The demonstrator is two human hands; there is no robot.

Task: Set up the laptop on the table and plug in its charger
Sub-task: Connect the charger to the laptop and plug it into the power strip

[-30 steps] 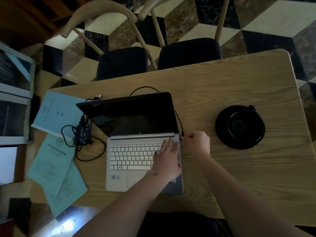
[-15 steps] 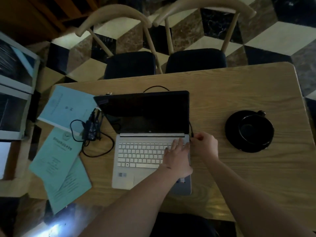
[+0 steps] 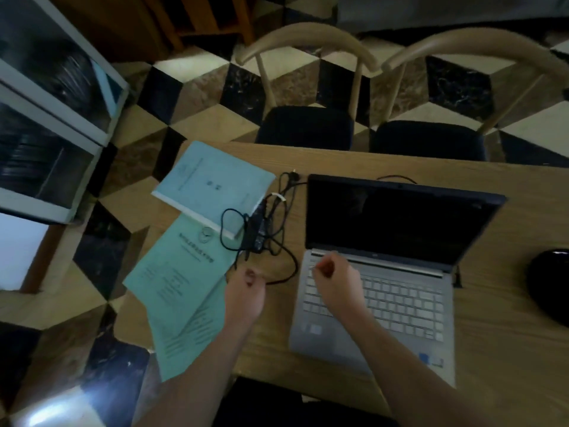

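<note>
Wood: we see a pale wooden table (image 3: 385,155) from our head view, the only view we have.
Laptop: the silver laptop (image 3: 378,291) sits open on the table, its screen (image 3: 391,220) dark and its keyboard toward us.
Charger brick: the black charger brick (image 3: 257,232) lies on the table just left of the laptop, with its edge touching the nearest booklet.
Cable: the black charger cable (image 3: 286,260) loops loosely around the brick; one run passes behind the screen, and a small dark plug (image 3: 458,277) sits at the laptop's right edge, though we cannot tell how far in it is.
Wall plug: the plug head (image 3: 294,175) rests on the table beyond the brick.
Left hand: our left hand (image 3: 246,295) is over the table edge beside the cable loop, fingers curled inward; whether they grip the cable we cannot tell.
Right hand: our right hand (image 3: 334,280) hovers over the keyboard's left part, fingers curled into a loose fist, grasping nothing we can see.
Papers: blue-green booklets (image 3: 197,272) overlap at the table's left corner.
Right edge: a black rounded object (image 3: 551,285), cut off by the frame.
Beyond: two wooden chairs (image 3: 304,87) with dark seats on a chequered floor.
</note>
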